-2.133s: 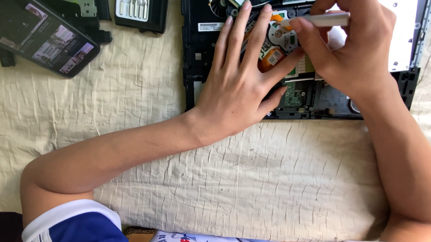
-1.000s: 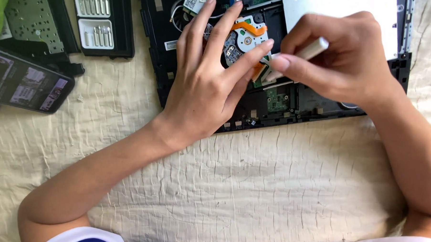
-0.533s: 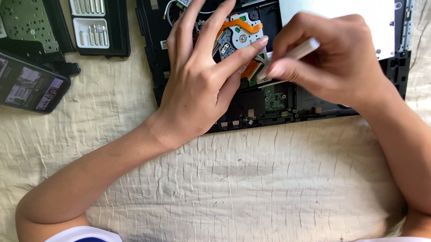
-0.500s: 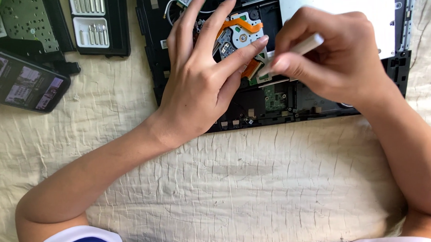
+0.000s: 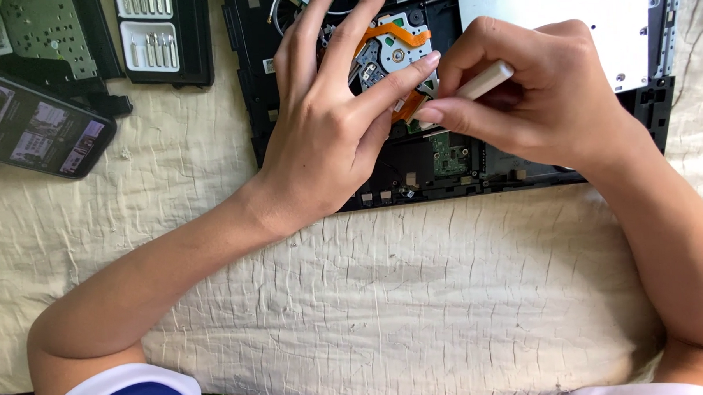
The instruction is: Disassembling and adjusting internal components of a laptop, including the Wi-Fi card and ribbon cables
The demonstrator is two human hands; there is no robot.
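Head view: right hand (image 5: 535, 109) pinches white tool (image 5: 484, 81).

Left hand (image 5: 329, 124) fingers further right.

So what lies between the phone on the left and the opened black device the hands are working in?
In the head view, the black screwdriver-bit case lies between the phone and the opened device; below it is bare cream cloth.

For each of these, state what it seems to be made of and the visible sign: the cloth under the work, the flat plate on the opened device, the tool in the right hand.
Cloth: cream woven fabric, matte, creased.
Plate: likely sheet metal, pale silvery, with small holes.
Tool in the right hand: probably plastic, smooth off-white.
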